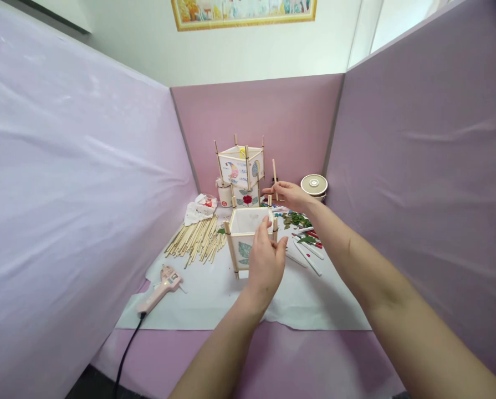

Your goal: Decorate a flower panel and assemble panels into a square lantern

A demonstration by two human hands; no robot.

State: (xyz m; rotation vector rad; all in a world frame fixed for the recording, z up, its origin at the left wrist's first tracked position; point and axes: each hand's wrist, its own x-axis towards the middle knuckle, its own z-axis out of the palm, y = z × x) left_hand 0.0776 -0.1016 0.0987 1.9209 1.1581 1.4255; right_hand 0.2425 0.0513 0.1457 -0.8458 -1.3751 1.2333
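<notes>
A white paper lantern [240, 249] with wooden corner sticks and a green leaf on its front panel stands upright on the white cloth. In front of its right side is my left hand [267, 263], fingers stretched and thumb apart; whether it touches the lantern is unclear. My right hand [291, 195] pinches a thin wooden stick [274, 172], held nearly upright behind the lantern and to its right. Farther back stands a taller, two-tier paper lantern [235, 170] with coloured drawings above and a red flower below.
Many loose wooden sticks [198, 238] lie at left, beside a crumpled white bag [200, 209]. A pink glue gun [164, 288] with a black cord rests front left. Green leaves [295, 220], white pens [307, 257] and a round lidded container [314, 184] are at right. Fabric-covered walls enclose three sides.
</notes>
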